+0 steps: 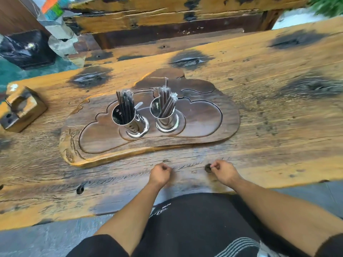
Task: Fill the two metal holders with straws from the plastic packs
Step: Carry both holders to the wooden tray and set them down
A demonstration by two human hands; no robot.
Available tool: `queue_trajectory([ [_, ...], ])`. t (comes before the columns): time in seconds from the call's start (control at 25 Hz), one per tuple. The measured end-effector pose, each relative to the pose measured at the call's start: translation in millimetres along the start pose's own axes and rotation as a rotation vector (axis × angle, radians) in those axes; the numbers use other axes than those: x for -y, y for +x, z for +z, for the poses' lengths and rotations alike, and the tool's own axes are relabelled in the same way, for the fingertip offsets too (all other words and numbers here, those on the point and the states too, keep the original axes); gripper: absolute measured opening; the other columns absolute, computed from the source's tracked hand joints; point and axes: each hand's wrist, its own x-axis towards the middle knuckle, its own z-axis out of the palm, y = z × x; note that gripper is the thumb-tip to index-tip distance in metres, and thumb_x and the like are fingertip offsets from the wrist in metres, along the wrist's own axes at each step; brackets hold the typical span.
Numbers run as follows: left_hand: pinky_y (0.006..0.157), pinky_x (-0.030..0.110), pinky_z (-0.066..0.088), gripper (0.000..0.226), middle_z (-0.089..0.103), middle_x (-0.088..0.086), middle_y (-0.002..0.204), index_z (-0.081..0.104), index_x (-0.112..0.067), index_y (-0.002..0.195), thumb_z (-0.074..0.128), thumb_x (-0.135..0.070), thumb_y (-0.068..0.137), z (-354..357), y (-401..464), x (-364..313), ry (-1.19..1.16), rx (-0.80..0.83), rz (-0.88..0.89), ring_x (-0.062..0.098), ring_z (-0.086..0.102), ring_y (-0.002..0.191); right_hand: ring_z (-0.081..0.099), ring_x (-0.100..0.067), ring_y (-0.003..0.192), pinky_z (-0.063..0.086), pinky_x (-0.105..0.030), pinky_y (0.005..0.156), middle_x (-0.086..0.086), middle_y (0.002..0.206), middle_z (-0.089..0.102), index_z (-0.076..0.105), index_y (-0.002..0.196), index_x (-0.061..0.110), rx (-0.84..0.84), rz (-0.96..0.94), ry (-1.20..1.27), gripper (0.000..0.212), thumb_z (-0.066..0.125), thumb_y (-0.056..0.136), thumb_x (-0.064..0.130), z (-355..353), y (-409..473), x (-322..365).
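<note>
Trouble, as we judge it, would come mostly from the two holders being tall, narrow and shiny: the left holder (130, 119) and the right holder (166, 115) stand side by side in the hollow of the carved tray (219, 127), each already carrying a bunch of dark straws (126, 106) in clear wrappers. One straw in the right holder stands higher than its neighbours, and loose wrapper ends stick out sideways; a careless reach past them could snag a wrapper and tip a holder over. We see no plastic packs anywhere, so we cannot tell whether more straws remain to go in; both holders look well stocked, and the task seems close to done.

Our left hand (160, 173) rests on the table (278, 112) just in front of the tray, fingers curled into a loose fist with nothing visible in it. Our right hand (225, 172) lies beside it, also in front of the tray, fingers curled with the tips pressed together as if pinching some tiny scrap; we cannot tell what, or whether anything is there.

Behind the tray, the rough, scorched plank table runs wide, with a heavy wooden bench (167, 17) beyond it. Left of the tray sits a small wooden block (22, 108), and further back a black bag (26, 49) on a greenish floor.
</note>
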Motion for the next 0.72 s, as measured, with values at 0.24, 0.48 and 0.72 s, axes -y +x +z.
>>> queue_trajectory([
  [0.24, 0.071, 0.028, 0.047, 0.019, 0.074, 0.009, 0.091, 0.073, -0.008, 0.097, 0.056, -0.015, 0.098, 63.7, -9.4, -23.2, 0.114, 0.151, -0.009, 0.023, 0.063, 0.080, 0.069, -0.027, 0.101, 0.050, -0.030, 0.088, -0.010, 0.099, 0.077, 0.073, 0.093, 0.010, -0.007, 0.099, 0.088, 0.017, 0.060, 0.095, 0.021, -17.4, -21.7, -79.8],
  [0.48, 0.052, 0.025, 0.035, 0.030, 0.063, 0.009, 0.067, 0.062, -0.015, 0.071, 0.049, -0.006, 0.096, 123.5, -22.0, -58.0, 0.237, 0.300, 0.009, 0.024, 0.053, 0.060, 0.068, -0.032, 0.098, 0.047, -0.032, 0.078, -0.014, 0.095, 0.075, 0.056, 0.073, 0.020, -0.016, 0.201, 0.130, 0.024, 0.055, 0.097, 0.023, -39.3, -45.2, -144.5],
  [0.72, 0.058, 0.028, 0.041, 0.024, 0.065, 0.006, 0.075, 0.059, -0.017, 0.076, 0.053, -0.016, 0.100, 162.4, -19.8, -99.4, 0.429, 0.425, 0.137, 0.023, 0.057, 0.065, 0.066, -0.028, 0.083, 0.051, -0.033, 0.076, -0.008, 0.080, 0.071, 0.058, 0.071, 0.016, -0.065, 0.328, 0.219, 0.026, 0.052, 0.095, 0.023, -50.2, -74.2, -187.8],
])
